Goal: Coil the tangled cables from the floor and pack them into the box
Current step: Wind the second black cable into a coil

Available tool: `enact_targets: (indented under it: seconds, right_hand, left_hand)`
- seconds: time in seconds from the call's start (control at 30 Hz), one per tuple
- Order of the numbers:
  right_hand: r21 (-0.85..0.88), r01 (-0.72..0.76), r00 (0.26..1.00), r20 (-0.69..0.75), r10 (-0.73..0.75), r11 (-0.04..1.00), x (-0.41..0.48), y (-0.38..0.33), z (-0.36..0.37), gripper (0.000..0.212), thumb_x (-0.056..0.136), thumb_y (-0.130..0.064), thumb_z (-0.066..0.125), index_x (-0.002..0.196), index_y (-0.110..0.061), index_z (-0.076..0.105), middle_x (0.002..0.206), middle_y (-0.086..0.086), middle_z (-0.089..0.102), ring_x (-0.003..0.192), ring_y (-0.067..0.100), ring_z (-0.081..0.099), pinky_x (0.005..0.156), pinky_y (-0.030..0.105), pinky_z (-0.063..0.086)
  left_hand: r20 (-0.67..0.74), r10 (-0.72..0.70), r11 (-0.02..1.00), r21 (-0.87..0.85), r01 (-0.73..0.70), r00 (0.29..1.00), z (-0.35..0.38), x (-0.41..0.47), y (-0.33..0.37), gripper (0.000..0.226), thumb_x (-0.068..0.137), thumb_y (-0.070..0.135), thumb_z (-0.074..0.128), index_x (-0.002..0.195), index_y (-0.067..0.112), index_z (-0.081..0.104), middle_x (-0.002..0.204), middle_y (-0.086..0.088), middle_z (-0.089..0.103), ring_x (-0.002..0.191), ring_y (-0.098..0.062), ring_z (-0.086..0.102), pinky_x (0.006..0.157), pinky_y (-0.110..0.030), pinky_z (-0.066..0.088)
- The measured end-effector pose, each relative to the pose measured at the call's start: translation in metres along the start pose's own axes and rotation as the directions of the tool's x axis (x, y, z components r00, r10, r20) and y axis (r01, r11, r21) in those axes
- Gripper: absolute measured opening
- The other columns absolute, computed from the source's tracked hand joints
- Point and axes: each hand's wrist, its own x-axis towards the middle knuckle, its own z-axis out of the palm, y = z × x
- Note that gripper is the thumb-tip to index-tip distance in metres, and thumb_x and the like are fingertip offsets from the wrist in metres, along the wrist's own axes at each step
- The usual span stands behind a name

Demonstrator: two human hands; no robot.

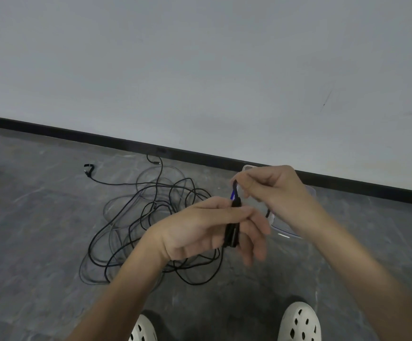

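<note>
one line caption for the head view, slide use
The left hand grips a small bundled black cable while the right hand pinches its upper end, above tangled black cables on the grey floor.

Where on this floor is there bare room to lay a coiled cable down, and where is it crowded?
Bare floor lies left of the tangled cables, up to the skirting board, in the strip between the tangle and the shoes, and right of the box. It is crowded in the middle, where the cables spread toward the box.
</note>
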Motion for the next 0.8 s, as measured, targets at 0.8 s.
enact_targets:
  seconds: [0.8]
  right_hand:
    - [-0.177,-0.13,0.828,0.522,0.205,0.976,-0.016,0.0,0.032,0.032,0.102,-0.014,0.044,0.132,-0.022,0.052,0.078,0.002,0.07,0.072,0.02,0.07,0.073,0.028,0.057]
  left_hand:
    - [-0.619,0.474,0.832,0.082,-0.548,0.626,-0.023,0.0,0.003,0.029,0.106,0.015,0.029,0.122,0.009,0.053,0.118,-0.002,0.071,0.114,-0.016,0.064,0.087,-0.019,0.051]
